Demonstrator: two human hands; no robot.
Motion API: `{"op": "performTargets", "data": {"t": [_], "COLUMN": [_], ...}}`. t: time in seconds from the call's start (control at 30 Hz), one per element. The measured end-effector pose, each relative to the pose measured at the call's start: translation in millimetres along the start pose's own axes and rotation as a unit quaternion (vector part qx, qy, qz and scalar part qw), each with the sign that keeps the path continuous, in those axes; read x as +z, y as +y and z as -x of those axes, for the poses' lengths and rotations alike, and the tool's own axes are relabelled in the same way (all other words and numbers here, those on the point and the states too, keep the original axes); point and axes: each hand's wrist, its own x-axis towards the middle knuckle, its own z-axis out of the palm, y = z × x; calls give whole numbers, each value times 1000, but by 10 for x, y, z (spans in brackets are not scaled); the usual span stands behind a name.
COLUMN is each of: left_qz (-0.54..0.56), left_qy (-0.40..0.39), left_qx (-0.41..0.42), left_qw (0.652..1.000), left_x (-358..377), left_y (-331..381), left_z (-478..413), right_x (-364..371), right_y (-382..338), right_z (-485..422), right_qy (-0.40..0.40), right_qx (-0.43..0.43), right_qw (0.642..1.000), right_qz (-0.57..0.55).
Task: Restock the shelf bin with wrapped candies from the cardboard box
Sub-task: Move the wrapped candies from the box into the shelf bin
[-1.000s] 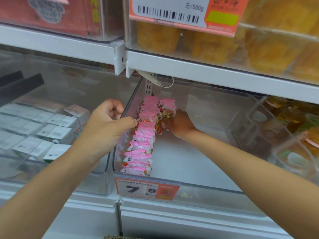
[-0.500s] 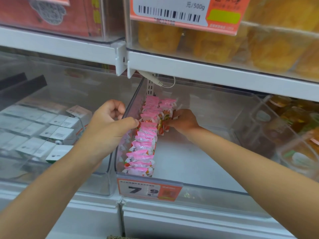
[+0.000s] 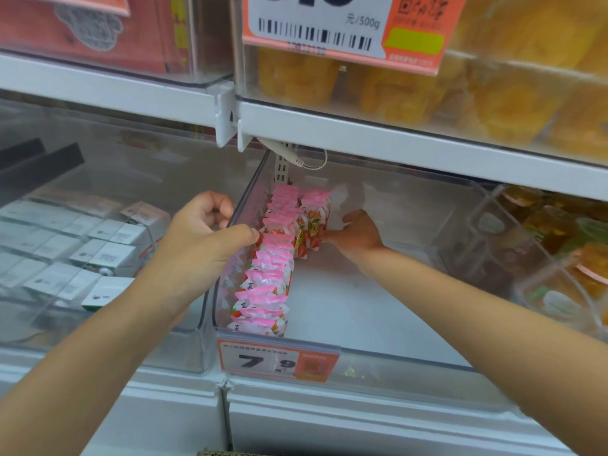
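The wrapped candies point(image 3: 266, 274) run in one long row, front to back, along the left wall of the shelf bin point(image 3: 394, 358); a short row point(image 3: 312, 222) stands beside it at the back. The left hand point(image 3: 204, 235) has its grip clamped over that wall, thumb on the long row. The right hand point(image 3: 355, 235) touches the short row; its grip I cannot tell. White bin floor lies open to the right.

The wrapped candies point(image 3: 269, 278) are bubblegum pink along the top and white below, with red strawberries printed on, plus a bit of yellow on a few fronts. The shelf bin point(image 3: 394, 357) is clear plastic, and its price tag point(image 3: 278, 362) is orange-red with a white panel and black digits. The upper label point(image 3: 345, 28) has a black barcode and a lime-green patch. Next door are little white boxes point(image 3: 105, 255) with dark marks. Up top are yellow-orange snacks point(image 3: 506, 103) and a red box point(image 3: 82, 31) with a grey lacy print.
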Motion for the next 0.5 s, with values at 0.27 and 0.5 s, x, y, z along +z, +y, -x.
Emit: {"op": "performTargets", "data": {"t": [0.27,0.5], "left_qz": [16,7], "left_qy": [0,7], "left_qx": [-16,-11], "left_qw": [1000,1000], "left_x": [6,24], "left_y": [12,8], "left_z": [16,8], "right_x": [276,320], "right_y": [-166,-111], "right_z": [309,273], "right_qy": [-201,-232], "right_qx": [50,41], "right_qw": [967,942], "right_qz": [-150,-241]}}
